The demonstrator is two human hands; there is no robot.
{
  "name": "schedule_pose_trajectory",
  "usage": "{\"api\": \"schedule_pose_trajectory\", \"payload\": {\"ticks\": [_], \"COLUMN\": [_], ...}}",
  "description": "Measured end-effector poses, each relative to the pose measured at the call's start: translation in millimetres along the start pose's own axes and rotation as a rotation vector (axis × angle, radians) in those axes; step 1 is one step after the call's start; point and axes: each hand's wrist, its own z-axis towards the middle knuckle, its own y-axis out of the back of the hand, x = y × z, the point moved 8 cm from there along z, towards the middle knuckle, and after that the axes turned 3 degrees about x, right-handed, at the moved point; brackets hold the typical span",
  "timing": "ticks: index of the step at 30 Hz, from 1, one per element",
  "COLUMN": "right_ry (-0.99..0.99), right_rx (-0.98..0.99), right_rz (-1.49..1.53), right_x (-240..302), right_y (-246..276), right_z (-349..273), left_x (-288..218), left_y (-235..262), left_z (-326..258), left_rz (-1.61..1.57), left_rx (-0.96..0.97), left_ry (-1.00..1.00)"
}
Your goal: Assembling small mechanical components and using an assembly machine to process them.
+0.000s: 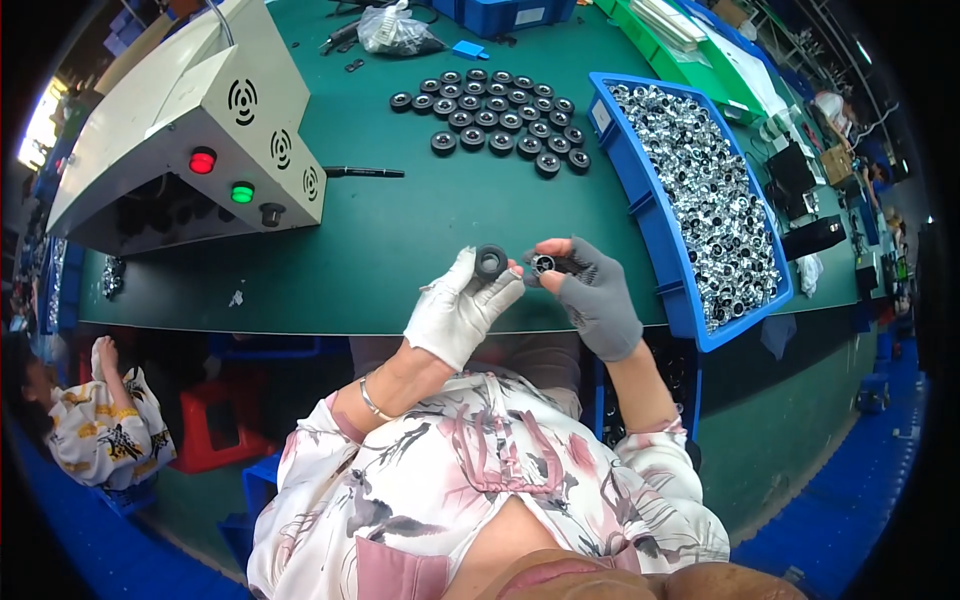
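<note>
My left hand (462, 308), in a white glove, grips a small black rubber tyre (491, 262) whose open centre faces up. Close beside it, my right hand (592, 295) wears a grey fingerless glove and pinches a small wheel hub (543, 264), dark with a bright rim. A narrow gap separates the tyre and the hub. Both hands are over the near edge of the green table (420, 222). Beyond them, several assembled black wheels (500, 117) with shiny centres lie in loose rows. To the right, a blue bin (652, 222) is filled with shiny chrome-and-black hubs (700, 190).
At the left stands a cream machine (225, 130) with a red and a green button. A black pen (365, 173) lies beside it. A clear plastic bag (395, 32) and a green tray (690, 60) are at the back. Another person (105, 425) sits at the far left near a red stool (215, 425).
</note>
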Motion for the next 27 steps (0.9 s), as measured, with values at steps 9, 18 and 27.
{"api": "schedule_pose_trajectory", "payload": {"ticks": [9, 18, 27], "right_ry": [0.056, 0.297, 0.322], "right_rx": [-0.020, -0.039, -0.092], "right_rz": [-0.010, -0.427, -0.192], "right_x": [-30, -21, -12], "right_y": [-5, -10, 0], "right_z": [14, 21, 11], "left_x": [2, 12, 8], "left_y": [3, 2, -4], "left_z": [-3, 5, 5], "left_rz": [0.141, 0.124, 0.174], "left_rx": [-0.064, 0.011, 0.077], "left_ry": [0.029, 0.061, -0.006]}}
